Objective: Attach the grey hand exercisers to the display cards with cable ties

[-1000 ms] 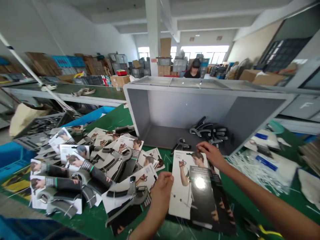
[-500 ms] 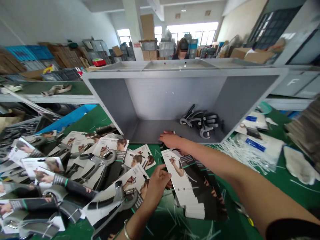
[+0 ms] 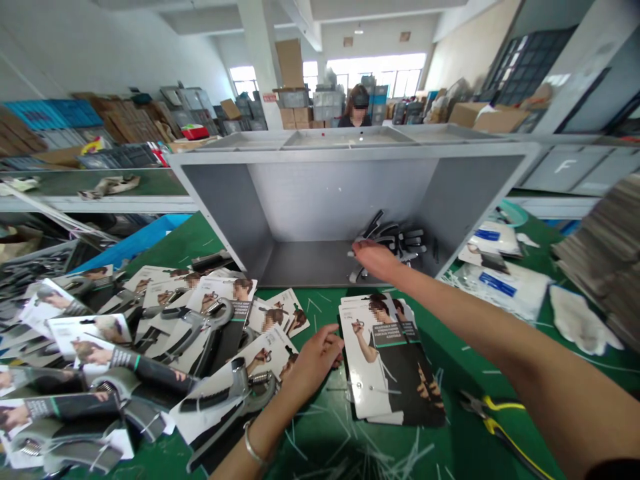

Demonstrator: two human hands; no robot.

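Note:
My right hand (image 3: 376, 259) is inside the grey crate, fingers closed around a hand grip strengthener (image 3: 356, 273) that is mostly hidden beneath it. Just beyond lie several more grip strengtheners (image 3: 411, 241), black and grey, in a pile. Loosely bent and holding nothing, my left hand (image 3: 316, 357) rests at the left edge of a stack of printed cards (image 3: 385, 373). White ties pass through holes in the top card. To the left are many grip strengtheners fixed on cards (image 3: 235, 393), heaped and overlapping.
The grey crate (image 3: 350, 155) lies on its side, opening toward me. Yellow-handled cutters (image 3: 493, 423), a white glove (image 3: 583, 320) and plastic bags (image 3: 510, 287) are on the right of the green table. Cut ties (image 3: 380, 460) litter the front. A person (image 3: 356, 110) is behind the crate.
My right hand has moved from the crate's front edge rightward and deeper, to the grip strengthener pile. The card stack now lies squarer. My left hand has barely moved.

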